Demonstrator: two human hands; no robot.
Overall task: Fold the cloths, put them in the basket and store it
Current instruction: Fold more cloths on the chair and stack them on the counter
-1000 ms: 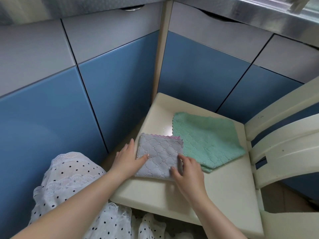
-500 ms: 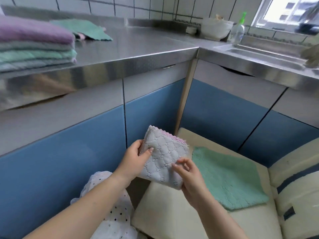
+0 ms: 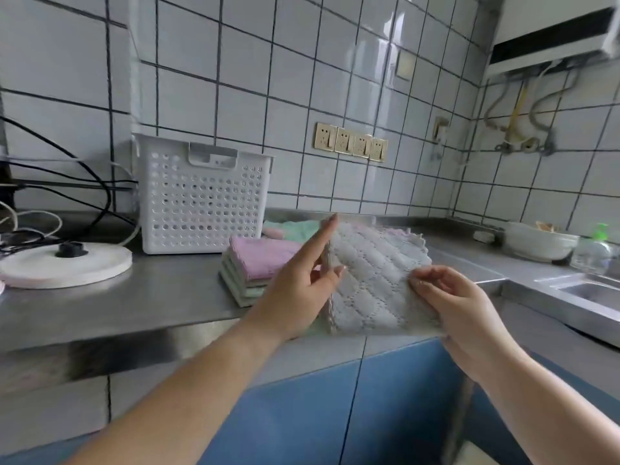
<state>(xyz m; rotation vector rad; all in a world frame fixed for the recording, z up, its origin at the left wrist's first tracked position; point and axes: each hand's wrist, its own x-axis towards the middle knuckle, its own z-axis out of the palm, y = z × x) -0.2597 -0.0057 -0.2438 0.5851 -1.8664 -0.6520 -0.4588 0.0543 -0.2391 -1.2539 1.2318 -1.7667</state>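
I hold a folded grey quilted cloth (image 3: 375, 280) in the air at the counter's front edge. My left hand (image 3: 298, 290) pinches its left edge, index finger stretched upward. My right hand (image 3: 459, 303) grips its right side. Just left of it, a stack of folded cloths (image 3: 258, 263) with a pink one on top lies on the steel counter (image 3: 134, 297). Behind the stack lies a loose green cloth (image 3: 295, 229). A white perforated basket (image 3: 201, 196) stands upright at the wall, behind the stack.
A white round appliance base (image 3: 67, 260) with black cables sits at the left. A white bowl (image 3: 540, 241) and a green-topped bottle (image 3: 593, 246) stand beside the sink (image 3: 590, 290) on the right. Blue cabinet doors (image 3: 335, 414) are below the counter.
Both hands lifted the grey folded cloth off the chair seat and up to counter height. My view rose from the chair to the counter, basket and stack.
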